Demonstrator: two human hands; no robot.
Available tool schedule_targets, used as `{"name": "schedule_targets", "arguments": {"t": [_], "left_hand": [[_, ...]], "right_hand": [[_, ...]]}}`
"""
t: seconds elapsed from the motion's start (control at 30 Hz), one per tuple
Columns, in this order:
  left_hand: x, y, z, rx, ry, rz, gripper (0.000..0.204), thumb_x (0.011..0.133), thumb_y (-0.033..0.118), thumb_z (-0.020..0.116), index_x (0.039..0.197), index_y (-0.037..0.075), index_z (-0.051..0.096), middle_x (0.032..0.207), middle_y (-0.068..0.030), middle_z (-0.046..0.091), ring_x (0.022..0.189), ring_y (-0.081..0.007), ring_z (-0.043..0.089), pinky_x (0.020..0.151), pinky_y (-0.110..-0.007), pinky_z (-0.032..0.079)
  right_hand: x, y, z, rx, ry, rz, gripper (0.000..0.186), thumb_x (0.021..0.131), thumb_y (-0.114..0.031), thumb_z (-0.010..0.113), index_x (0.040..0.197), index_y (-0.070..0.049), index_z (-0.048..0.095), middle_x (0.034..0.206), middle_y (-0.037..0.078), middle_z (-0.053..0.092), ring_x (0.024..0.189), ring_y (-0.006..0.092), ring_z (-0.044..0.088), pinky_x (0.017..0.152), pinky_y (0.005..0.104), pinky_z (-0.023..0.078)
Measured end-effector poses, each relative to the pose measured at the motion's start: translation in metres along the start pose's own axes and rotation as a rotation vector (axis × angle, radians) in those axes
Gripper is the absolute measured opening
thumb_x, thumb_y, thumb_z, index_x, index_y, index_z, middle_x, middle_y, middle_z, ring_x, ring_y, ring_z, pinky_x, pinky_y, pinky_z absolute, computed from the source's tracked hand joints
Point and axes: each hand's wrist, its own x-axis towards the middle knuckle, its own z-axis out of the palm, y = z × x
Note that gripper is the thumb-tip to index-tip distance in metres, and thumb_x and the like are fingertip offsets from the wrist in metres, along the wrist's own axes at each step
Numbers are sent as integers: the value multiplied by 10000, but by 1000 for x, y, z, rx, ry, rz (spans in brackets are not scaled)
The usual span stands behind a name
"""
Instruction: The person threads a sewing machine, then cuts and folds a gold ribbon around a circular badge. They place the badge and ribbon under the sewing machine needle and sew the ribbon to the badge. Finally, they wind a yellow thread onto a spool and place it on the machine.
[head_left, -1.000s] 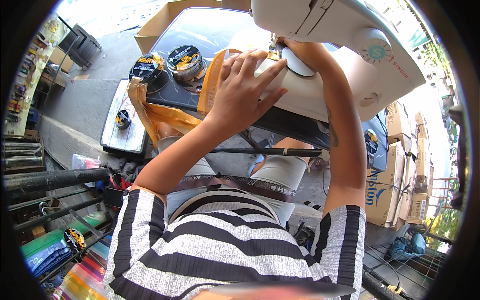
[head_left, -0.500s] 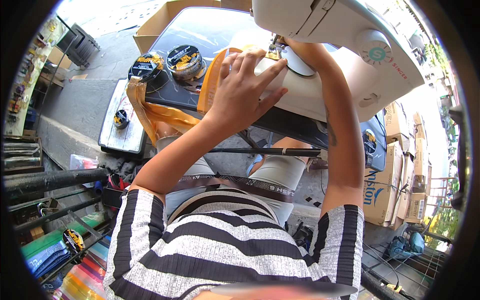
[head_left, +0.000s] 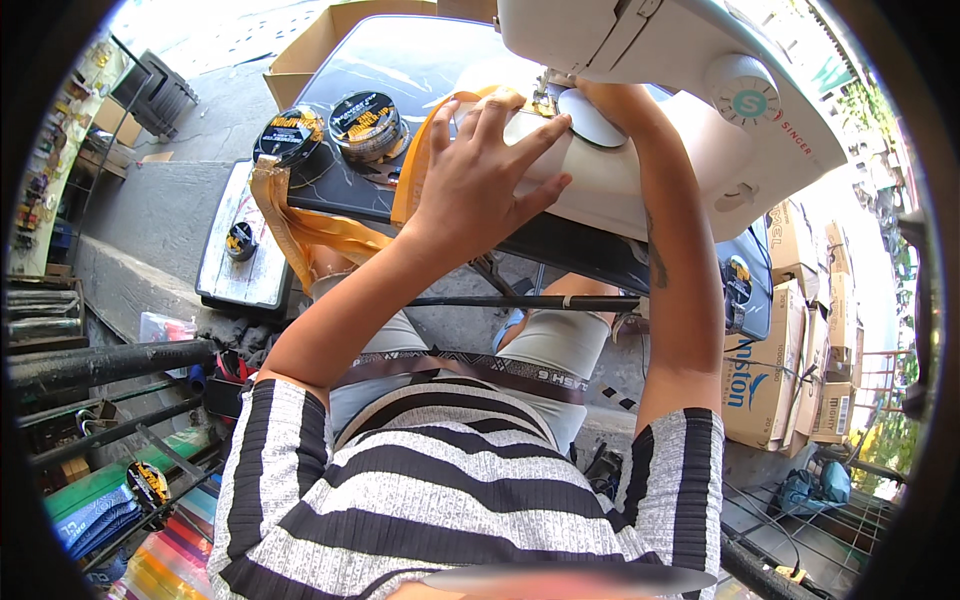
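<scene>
A white sewing machine (head_left: pixel 690 75) stands on the table, its needle and presser foot (head_left: pixel 545 98) over the bed. My left hand (head_left: pixel 485 165) rests on the bed just in front of the foot, fingers spread, the fingertips on a yellow-orange strap (head_left: pixel 418 165). This strap runs from beneath the fingers down the table's front edge. Its slack loop (head_left: pixel 335 230) hangs at the left. My right hand (head_left: pixel 608 100) reaches round behind the needle area, beside a pale oval plate (head_left: pixel 590 115). The machine's head and the angle hide its fingertips, so its grip does not show.
Two stacks of round, dark-labelled rolls or tins (head_left: pixel 368 125) stand on the dark marbled table (head_left: pixel 350 185), left of the strap. Lower left is a white-topped stool (head_left: pixel 240 275) with a small black roll (head_left: pixel 241 240). Cardboard boxes (head_left: pixel 770 370) are piled at the right. A black bar (head_left: pixel 530 302) crosses above my lap.
Almost nothing differs. My left hand keeps its place on the strap with fingers spread, and my right hand has shifted very slightly behind the needle area.
</scene>
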Motion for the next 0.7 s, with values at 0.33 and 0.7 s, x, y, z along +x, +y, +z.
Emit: {"name": "schedule_targets", "arguments": {"t": [0.33,0.7], "left_hand": [[0,-1,-2,-27,6,-13,484,888,462,624,1341,296,575,1271,-160,498,1207,-314,481,1070,-529,251],[0,-5,4,-25,26,1,481,875,519,622,1297,289,595,1272,-180,468,1256,-341,450,1053,-610,259]], "right_hand": [[2,0,-1,-4,5,5,203,878,-40,573,1053,-19,673,1038,160,681,944,257,645,833,374,501],[5,-2,-1,-12,8,9,206,876,-28,566,1056,-11,665,1047,176,675,959,270,644,835,385,503]]}}
